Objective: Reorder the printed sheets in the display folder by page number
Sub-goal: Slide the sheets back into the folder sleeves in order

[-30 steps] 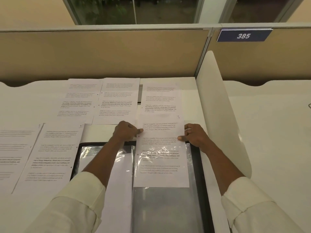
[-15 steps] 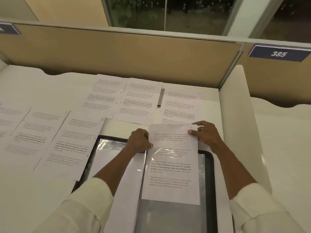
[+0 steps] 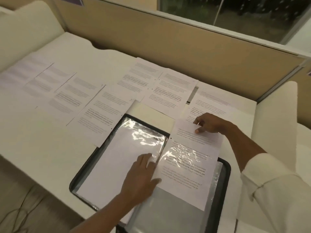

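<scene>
So here's the view from my head cam, looking down at the desk (image 3: 42, 140). The folder (image 3: 226, 167) lies open flat in front of me, black rim all round, near the desk's front edge. My right hand (image 3: 210, 123) pinches the sheet (image 3: 190, 174) at its top edge, thumb on the printed face and fingers curled behind. That sheet sits partway in the right-hand pocket (image 3: 168, 216): its top end sticks out past the folder's far rim, shiny plastic glares across its middle, and its bottom edge stops well short of the pocket's bottom, so there's bare grey plastic below it. My left hand (image 3: 141, 175) is relaxed and flat, fingers spread, resting on the left page (image 3: 117, 157) right by the spine, with the thumb touching the sheet's left edge. The left page has a blank white face under crinkly plastic. The loose sheets (image 3: 170, 91) are spread over the desk, three in a row beyond the folder and more fanned out to the left, some overlapping, one lapping over the folder's far left corner. The print is too small to read, page numbers included. A tan partition (image 3: 168, 39) runs along the back with a window (image 3: 235, 9) above it, and my white cuff (image 3: 269, 190) shows at the right.
</scene>
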A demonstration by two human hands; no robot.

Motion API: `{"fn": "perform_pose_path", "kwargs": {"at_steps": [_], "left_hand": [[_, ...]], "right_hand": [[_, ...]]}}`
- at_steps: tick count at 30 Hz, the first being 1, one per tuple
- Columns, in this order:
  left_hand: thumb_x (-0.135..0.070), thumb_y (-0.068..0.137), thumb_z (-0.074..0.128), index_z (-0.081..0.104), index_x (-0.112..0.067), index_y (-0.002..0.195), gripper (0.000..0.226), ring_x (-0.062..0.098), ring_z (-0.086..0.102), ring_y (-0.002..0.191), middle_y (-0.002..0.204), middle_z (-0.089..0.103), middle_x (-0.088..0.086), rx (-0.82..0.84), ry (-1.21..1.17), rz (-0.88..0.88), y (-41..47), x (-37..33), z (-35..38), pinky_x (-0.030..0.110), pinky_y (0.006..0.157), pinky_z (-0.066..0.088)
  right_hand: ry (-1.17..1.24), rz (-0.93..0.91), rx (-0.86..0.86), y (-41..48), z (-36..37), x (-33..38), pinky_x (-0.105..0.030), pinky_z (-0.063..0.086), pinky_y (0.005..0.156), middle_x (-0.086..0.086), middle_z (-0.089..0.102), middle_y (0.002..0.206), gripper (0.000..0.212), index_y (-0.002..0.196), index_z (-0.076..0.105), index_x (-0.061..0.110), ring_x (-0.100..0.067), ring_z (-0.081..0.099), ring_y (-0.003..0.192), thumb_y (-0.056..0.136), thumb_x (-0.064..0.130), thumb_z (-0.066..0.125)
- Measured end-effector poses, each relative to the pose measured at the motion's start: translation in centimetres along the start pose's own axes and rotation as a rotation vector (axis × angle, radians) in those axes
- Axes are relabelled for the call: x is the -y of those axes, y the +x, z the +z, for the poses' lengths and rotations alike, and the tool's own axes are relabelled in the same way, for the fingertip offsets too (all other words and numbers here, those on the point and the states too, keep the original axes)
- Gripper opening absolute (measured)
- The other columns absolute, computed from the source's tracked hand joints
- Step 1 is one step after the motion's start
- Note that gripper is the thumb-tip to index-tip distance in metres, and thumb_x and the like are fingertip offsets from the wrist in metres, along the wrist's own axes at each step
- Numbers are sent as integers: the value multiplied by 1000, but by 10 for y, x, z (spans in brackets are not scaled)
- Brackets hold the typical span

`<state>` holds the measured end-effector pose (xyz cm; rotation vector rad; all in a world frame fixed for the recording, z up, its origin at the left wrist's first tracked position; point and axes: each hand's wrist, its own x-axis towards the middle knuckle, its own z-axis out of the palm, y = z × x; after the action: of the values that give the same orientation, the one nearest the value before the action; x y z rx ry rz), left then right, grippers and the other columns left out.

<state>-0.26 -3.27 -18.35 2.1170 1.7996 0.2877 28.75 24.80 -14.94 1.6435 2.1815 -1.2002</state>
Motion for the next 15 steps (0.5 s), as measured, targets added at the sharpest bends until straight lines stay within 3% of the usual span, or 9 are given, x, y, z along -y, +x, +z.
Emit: {"fn": "perform_pose_path", "kwargs": {"at_steps": [2,5,9,12,15], "left_hand": [[-66,88,70,58,-19,136,68,31,40,150,163,41,10,-16,29,22,-40,7,13,44,106,54],[-78,88,63,49,-17,152,89,29,19,162,175,18,9,0,-35,14,-92,13,29,45,116,45],[-86,78,66,43,-6,158,116,37,25,159,174,20,16,-8,11,27,-137,9,35,49,111,51],[-91,80,58,39,-6,160,119,36,27,159,174,19,15,-11,36,-2,-153,4,37,49,112,48],[-92,81,55,28,-9,165,121,33,17,162,176,10,12,19,1,-49,-160,0,34,53,117,45]], "right_hand": [[4,-23,-26,5,9,8,-30,44,82,2,72,106,21,110,78,20,-14,64,95,91,28,82],[12,-25,-102,8,23,18,-33,43,76,-1,69,96,7,94,74,21,-21,62,92,94,27,78],[-36,-38,-53,2,29,27,-32,44,72,-3,70,88,10,88,74,17,-20,61,84,92,24,80],[-77,-44,32,-5,30,30,-31,45,73,-6,71,88,14,94,78,11,-18,61,81,91,25,82],[-112,-25,136,-11,35,35,-31,45,74,-9,71,85,17,85,77,11,-19,62,80,89,27,83]]}}
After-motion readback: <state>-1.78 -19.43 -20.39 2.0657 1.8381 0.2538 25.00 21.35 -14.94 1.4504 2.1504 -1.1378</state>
